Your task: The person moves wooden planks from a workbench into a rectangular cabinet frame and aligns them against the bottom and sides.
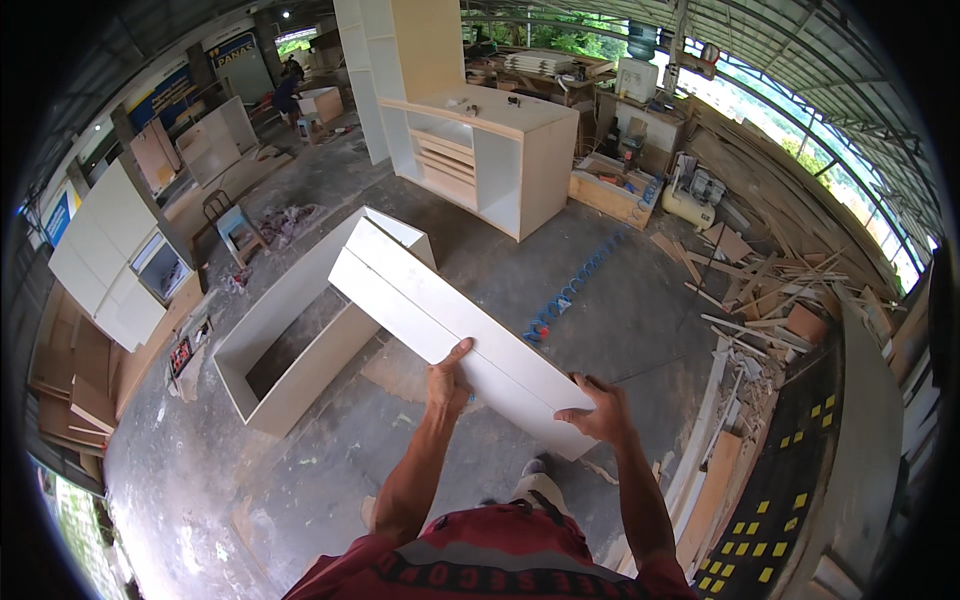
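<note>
A long white board (425, 305) with a thin dark line along its length slants across the middle, between both my hands. My left hand (448, 382) grips its left edge, thumb lying on the white face. Nearer the lower right end, my right hand (600, 410) holds the opposite edge with its thumb on top; the fingers underneath are partly hidden. The far end overlaps a long, open, white-and-wood box frame (318, 360) on the concrete floor. I cannot tell whether the two touch.
A coiled blue air hose (580, 285) lies right of the board. Beyond stands a large unfinished cabinet (545, 165), with an air compressor (692, 195) to its right. Scrap wood (780, 300) is heaped along the right. A small stool (238, 230) stands at left; another person (287, 98) is far back.
</note>
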Demonstrator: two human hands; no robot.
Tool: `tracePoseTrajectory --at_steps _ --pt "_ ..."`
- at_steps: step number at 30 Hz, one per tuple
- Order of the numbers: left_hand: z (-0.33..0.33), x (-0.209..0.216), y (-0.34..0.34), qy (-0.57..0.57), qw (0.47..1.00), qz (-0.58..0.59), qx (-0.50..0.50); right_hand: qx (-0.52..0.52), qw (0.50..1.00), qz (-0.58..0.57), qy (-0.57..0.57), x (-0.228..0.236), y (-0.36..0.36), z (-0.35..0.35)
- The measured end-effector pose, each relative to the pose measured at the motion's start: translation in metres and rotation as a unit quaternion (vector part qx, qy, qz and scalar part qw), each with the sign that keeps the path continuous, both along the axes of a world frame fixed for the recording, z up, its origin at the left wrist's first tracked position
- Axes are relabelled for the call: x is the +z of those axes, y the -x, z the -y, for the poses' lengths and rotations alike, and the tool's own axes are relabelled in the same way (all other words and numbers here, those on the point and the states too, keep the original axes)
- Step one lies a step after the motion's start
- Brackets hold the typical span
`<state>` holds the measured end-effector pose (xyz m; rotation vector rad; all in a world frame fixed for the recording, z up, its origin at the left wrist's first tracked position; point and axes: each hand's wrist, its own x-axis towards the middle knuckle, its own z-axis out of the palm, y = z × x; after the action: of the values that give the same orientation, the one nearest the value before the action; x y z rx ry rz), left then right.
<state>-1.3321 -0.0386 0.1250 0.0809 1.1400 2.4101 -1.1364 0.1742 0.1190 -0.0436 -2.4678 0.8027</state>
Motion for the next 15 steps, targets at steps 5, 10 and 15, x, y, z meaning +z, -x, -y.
tracePoseTrajectory --at_steps 5,10,15 --pt "-0.037 -0.005 0.027 0.002 0.999 -0.01 0.035 0.039 0.998 -0.002 0.057 0.007 0.042 -0.044" --pt "-0.07 -0.003 0.038 -0.019 0.998 -0.011 0.051 0.088 0.987 0.048 0.122 0.012 0.096 -0.082" --pt "-0.085 -0.005 0.045 -0.035 0.997 -0.036 0.06 0.149 0.956 0.086 0.239 0.053 0.165 -0.07"
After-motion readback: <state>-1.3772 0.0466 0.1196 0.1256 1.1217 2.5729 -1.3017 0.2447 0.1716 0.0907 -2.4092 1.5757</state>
